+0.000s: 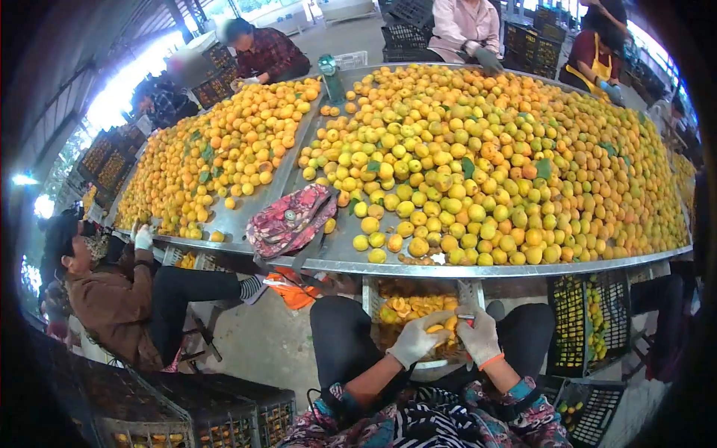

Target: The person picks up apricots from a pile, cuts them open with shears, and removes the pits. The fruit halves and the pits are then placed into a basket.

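Gloved left hand (414, 340) grasps yellow fruit (441, 322) just above cut halves (407, 306). The right hand (479, 336) is clenched beside it, maybe on a blade, can't tell. Risk: a slip nicks the left glove, or fruit pile (478, 172) beyond hands rolls off.

White gloves (413, 340), floral sleeves (524, 402), dark trousers (340, 322)

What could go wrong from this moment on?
The right hand seems to hold a small blade close to the left hand, which grips a fruit: a slip could cut the glove. The pile reaches the edge of the table; pieces could roll off toward the tray below.
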Demonstrator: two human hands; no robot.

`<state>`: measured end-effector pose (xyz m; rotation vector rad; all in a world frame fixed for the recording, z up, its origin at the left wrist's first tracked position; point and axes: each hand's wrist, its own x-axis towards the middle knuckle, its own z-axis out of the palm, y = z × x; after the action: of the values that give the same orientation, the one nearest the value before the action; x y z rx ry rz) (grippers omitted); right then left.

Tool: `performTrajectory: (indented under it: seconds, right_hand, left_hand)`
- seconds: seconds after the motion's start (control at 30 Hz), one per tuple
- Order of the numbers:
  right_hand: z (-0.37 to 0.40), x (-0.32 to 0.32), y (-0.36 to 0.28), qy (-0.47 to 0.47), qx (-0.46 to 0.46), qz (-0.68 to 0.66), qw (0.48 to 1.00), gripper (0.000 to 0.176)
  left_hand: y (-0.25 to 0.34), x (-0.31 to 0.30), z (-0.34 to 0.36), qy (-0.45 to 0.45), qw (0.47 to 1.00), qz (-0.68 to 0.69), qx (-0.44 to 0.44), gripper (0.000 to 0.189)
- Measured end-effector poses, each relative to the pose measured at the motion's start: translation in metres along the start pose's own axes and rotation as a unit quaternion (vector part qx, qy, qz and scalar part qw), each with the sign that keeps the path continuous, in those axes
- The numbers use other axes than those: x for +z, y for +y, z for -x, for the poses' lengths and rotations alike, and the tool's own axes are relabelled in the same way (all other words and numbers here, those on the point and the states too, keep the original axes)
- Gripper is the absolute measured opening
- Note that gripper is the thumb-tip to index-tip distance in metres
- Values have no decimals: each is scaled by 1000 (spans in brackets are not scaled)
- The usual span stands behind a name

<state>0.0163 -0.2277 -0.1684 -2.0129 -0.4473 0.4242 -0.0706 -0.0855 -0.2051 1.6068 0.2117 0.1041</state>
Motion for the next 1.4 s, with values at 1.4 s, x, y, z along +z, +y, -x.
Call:
performTrajectory:
  seconds: [1.4]
  right_hand:
    - [-68, -18, -75, -47, -168, 104, 979, 22]
  left_hand:
    - [38, -103, -113, 79, 984, 149, 55, 52]
